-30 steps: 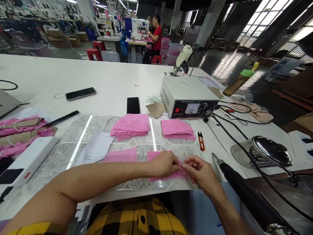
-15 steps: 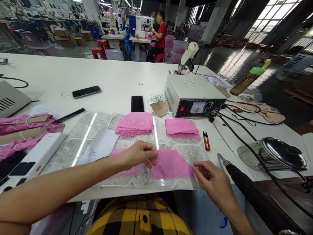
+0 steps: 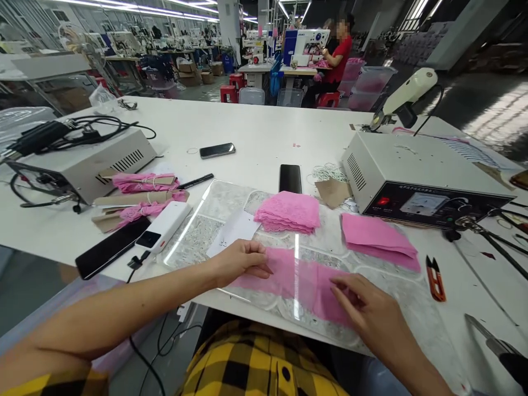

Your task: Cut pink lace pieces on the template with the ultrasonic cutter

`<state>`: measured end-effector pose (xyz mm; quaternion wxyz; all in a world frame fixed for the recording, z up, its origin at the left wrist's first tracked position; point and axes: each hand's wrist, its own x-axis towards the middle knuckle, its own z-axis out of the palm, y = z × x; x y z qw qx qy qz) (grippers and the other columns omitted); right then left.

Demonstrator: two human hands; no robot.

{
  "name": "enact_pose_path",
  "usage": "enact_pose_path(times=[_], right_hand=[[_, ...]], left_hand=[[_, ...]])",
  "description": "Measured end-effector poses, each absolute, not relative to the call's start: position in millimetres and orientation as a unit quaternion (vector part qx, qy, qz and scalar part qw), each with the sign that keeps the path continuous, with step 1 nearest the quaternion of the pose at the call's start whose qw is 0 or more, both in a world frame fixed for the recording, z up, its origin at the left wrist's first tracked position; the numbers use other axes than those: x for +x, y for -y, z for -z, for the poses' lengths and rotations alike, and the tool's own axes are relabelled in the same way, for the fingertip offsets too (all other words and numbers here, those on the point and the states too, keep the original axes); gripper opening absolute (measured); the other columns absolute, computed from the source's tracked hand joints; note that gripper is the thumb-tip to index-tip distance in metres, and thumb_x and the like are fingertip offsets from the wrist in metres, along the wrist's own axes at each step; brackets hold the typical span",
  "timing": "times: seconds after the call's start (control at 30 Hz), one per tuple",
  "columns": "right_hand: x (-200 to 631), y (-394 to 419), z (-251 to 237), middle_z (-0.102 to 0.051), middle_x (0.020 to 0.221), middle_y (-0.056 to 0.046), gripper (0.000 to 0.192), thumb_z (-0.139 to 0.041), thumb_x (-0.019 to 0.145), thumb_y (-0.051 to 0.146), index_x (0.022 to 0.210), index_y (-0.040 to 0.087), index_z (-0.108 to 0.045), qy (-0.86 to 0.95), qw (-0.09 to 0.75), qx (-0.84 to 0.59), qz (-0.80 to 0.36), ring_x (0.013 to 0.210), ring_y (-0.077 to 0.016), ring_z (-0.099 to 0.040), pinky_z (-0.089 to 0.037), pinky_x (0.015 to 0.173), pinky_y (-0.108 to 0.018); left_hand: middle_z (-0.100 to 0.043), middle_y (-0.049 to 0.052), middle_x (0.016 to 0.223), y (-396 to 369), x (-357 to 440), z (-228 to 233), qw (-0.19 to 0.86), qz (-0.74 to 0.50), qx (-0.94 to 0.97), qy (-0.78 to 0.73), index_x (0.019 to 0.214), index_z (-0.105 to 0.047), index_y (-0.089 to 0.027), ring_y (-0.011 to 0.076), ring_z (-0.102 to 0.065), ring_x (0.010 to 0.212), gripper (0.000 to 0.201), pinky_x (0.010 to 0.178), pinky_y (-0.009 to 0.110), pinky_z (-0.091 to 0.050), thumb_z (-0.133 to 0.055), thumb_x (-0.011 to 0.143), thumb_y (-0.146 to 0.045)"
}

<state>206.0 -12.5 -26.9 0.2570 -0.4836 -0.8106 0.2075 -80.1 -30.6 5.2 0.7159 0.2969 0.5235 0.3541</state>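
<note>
A thin pink fabric piece (image 3: 332, 300) lies low over the mat in front of me. My left hand (image 3: 243, 263) pinches at its left end, fingers curled together. At its right end, thumb and fingertips of my right hand (image 3: 367, 305) are closed on the edge. The piece seems to overlap a second pink cloth (image 3: 249, 283), partly under my left hand; where one stops and the other begins is hard to tell. Behind them sits a stack of pink lace pieces (image 3: 287, 212). A folded pink fabric pile (image 3: 377, 239) is to the right.
Orange thread snips (image 3: 435, 279) and a metal-tipped tool (image 3: 490, 338) lie on the right. A grey control box (image 3: 429, 170) stands behind them. Paper (image 3: 233, 234), a white device (image 3: 169, 225) and tied pink bundles (image 3: 144, 182) are leftward. A phone (image 3: 290, 179) lies behind the lace.
My view has turned left. Both hands have moved left over the mat with the pink fabric piece, which now appears to overlap the other pink cloth.
</note>
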Motion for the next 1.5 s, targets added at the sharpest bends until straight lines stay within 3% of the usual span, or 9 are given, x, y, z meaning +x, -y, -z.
enact_pose_path(times=[0.17, 0.3, 0.5, 0.6, 0.83, 1.0, 1.17, 1.27, 1.5], right_hand=[[173.6, -10.1, 27.0, -0.068, 0.096, -0.003, 0.021, -0.054, 0.084, 0.038, 0.096, 0.028, -0.068, 0.824, 0.173, -0.498, -0.207, 0.075, -0.0169, -0.064, -0.048, 0.061, -0.029], [165.2, -15.1, 31.6, -0.065, 0.09, -0.002, 0.015, -0.052, 0.085, 0.033, 0.083, 0.026, -0.065, 0.83, 0.138, -0.49, -0.23, 0.072, -0.0156, -0.061, -0.045, 0.059, -0.028], [162.1, -15.5, 26.4, -0.062, 0.091, -0.002, 0.018, -0.045, 0.088, 0.032, 0.079, 0.024, -0.059, 0.819, 0.129, -0.497, -0.257, 0.07, -0.0139, -0.057, -0.044, 0.062, -0.028], [155.2, -16.1, 23.3, -0.063, 0.095, -0.002, 0.017, -0.047, 0.087, 0.034, 0.084, 0.025, -0.06, 0.823, 0.112, -0.503, -0.238, 0.072, -0.0147, -0.057, -0.042, 0.061, -0.028], [144.1, -19.8, 20.0, -0.063, 0.08, -0.002, 0.019, -0.042, 0.084, 0.032, 0.074, 0.024, -0.056, 0.831, 0.092, -0.497, -0.23, 0.067, -0.0159, -0.056, -0.038, 0.058, -0.028], [139.7, -27.7, 12.7, -0.061, 0.064, 0.001, 0.02, -0.041, 0.087, 0.036, 0.077, 0.024, -0.053, 0.822, 0.094, -0.487, -0.28, 0.055, -0.0146, -0.052, -0.036, 0.053, -0.027], [120.0, -37.9, 12.3, -0.063, 0.066, 0.002, 0.018, -0.043, 0.086, 0.032, 0.077, 0.024, -0.057, 0.833, 0.09, -0.452, -0.305, 0.059, -0.0143, -0.055, -0.038, 0.056, -0.027], [110.7, -41.6, 12.2, -0.064, 0.07, 0.002, 0.015, -0.048, 0.083, 0.029, 0.077, 0.024, -0.061, 0.84, 0.096, -0.444, -0.297, 0.062, -0.0145, -0.056, -0.039, 0.057, -0.027], [128.9, -19.9, 12.1, -0.066, 0.08, -0.001, 0.019, -0.049, 0.088, 0.031, 0.088, 0.024, -0.066, 0.856, 0.161, -0.413, -0.264, 0.062, -0.013, -0.057, -0.045, 0.054, -0.026]], left_hand=[[-0.062, -0.003, 0.065, 38.1, -85.7, -0.9, 0.711, -0.359, 0.319, -0.514, 0.071, -0.058, -0.013, 0.0099, -0.065, 0.065, 0.033, 0.079, 0.029, -0.055, -0.084, 0.061, -0.032], [-0.061, -0.003, 0.068, 40.2, -84.3, 0.5, 0.701, -0.364, 0.348, -0.505, 0.07, -0.062, -0.013, 0.0098, -0.063, 0.066, 0.024, 0.082, 0.03, -0.055, -0.081, 0.062, -0.025], [-0.071, 0.008, 0.098, 47.0, -98.1, 1.1, 0.667, -0.34, 0.442, -0.493, 0.065, -0.062, -0.014, 0.0248, -0.062, 0.111, 0.011, 0.084, 0.029, -0.051, -0.071, 0.067, -0.018], [-0.07, 0.011, 0.113, 51.7, -107.3, 1.1, 0.632, -0.33, 0.495, -0.497, 0.066, -0.059, -0.016, 0.0272, -0.056, 0.123, 0.01, 0.086, 0.029, -0.049, -0.066, 0.072, -0.019], [-0.072, 0.013, 0.103, 62.9, -113.9, 4.8, 0.558, -0.312, 0.573, -0.513, 0.073, -0.06, -0.016, 0.0273, -0.047, 0.133, 0.009, 0.085, 0.028, -0.049, -0.059, 0.081, -0.021], [-0.065, 0.014, 0.121, 72.1, -117.9, 5.9, 0.482, -0.316, 0.607, -0.547, 0.081, -0.064, -0.014, 0.0217, -0.064, 0.109, 0.009, 0.075, 0.023, -0.051, -0.056, 0.081, -0.02], [-0.066, 0.004, 0.085, 77.4, -122.2, -2.8, 0.376, -0.262, 0.659, -0.596, 0.075, -0.063, -0.014, 0.0097, -0.055, 0.064, 0.014, 0.057, 0.019, -0.042, -0.051, 0.082, -0.017], [-0.059, 0.002, 0.073, 79.5, -125.9, -6.3, 0.327, -0.216, 0.684, -0.615, 0.072, -0.063, -0.015, 0.01, -0.052, 0.06, 0.017, 0.055, 0.02, -0.039, -0.049, 0.082, -0.015], [-0.062, 0.005, 0.074, 90.2, -128.2, 3.6, 0.114, -0.151, 0.773, -0.606, 0.075, -0.064, -0.015, 0.0138, -0.056, 0.059, 0.024, 0.05, 0.023, -0.04, -0.05, 0.091, -0.026]])
